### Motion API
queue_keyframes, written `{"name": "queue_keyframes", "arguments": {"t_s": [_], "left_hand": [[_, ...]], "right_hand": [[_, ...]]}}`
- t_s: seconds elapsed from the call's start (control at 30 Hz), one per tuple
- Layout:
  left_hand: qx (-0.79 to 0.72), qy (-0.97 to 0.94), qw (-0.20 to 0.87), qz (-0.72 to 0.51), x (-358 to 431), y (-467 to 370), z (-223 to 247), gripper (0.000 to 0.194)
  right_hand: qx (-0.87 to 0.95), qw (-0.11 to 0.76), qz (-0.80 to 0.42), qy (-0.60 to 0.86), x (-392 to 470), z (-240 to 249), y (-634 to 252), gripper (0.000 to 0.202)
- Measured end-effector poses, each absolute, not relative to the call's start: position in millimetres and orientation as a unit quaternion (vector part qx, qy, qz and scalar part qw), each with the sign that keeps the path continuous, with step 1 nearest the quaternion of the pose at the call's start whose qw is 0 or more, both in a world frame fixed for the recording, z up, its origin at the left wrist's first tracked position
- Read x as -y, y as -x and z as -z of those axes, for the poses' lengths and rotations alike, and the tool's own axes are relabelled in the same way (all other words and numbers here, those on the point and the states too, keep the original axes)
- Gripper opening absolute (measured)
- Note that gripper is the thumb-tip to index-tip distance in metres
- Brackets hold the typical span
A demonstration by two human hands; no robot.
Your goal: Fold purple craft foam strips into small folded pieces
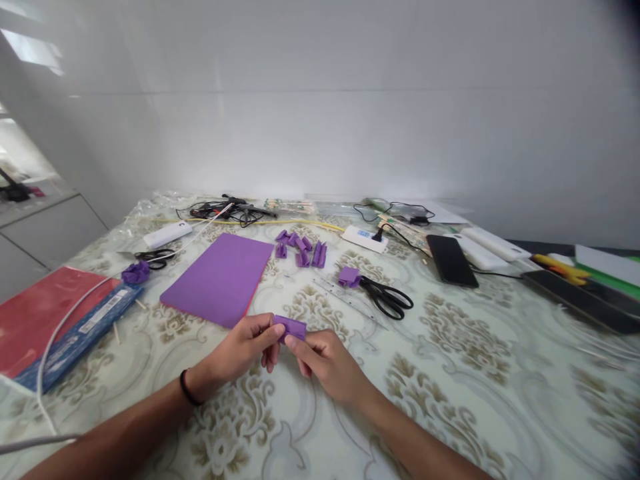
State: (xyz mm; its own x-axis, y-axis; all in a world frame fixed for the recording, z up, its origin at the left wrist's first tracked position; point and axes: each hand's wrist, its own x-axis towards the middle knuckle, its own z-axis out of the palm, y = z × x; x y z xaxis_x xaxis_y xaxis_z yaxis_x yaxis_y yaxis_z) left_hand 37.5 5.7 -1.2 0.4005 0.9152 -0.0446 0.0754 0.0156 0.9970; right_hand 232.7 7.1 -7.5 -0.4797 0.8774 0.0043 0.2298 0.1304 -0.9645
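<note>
A small folded piece of purple paper [296, 327] is pinched between both hands above the patterned tablecloth. My left hand [255, 341] holds its left end, thumb on top. My right hand [325, 360] grips its lower right side, with the thumb pressed on the front. Behind them lies a stack of purple sheets [217, 279] with a red edge showing. Several small folded purple pieces [301, 248] are grouped to the right of the stack. Black-handled scissors [387, 297] rest at the right, a purple scrap [349, 277] over their blades.
At the left are a red-and-blue packet [75, 320], a crumpled purple piece [135, 272], more scissors [157, 258] and a white cable [47, 353]. A power strip [365, 238], a black phone [451, 260] and a transparent ruler [350, 303] lie toward the back and right.
</note>
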Motion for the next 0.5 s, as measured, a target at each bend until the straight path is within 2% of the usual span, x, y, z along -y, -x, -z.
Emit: {"name": "queue_keyframes", "arguments": {"t_s": [0.5], "left_hand": [[-0.428, -0.619, 0.563, -0.343, -2.7, -36.3, -7.1, 0.051]], "right_hand": [[0.69, 0.345, -0.516, 0.373, -5.3, 9.0, -234.3, 0.074]]}}
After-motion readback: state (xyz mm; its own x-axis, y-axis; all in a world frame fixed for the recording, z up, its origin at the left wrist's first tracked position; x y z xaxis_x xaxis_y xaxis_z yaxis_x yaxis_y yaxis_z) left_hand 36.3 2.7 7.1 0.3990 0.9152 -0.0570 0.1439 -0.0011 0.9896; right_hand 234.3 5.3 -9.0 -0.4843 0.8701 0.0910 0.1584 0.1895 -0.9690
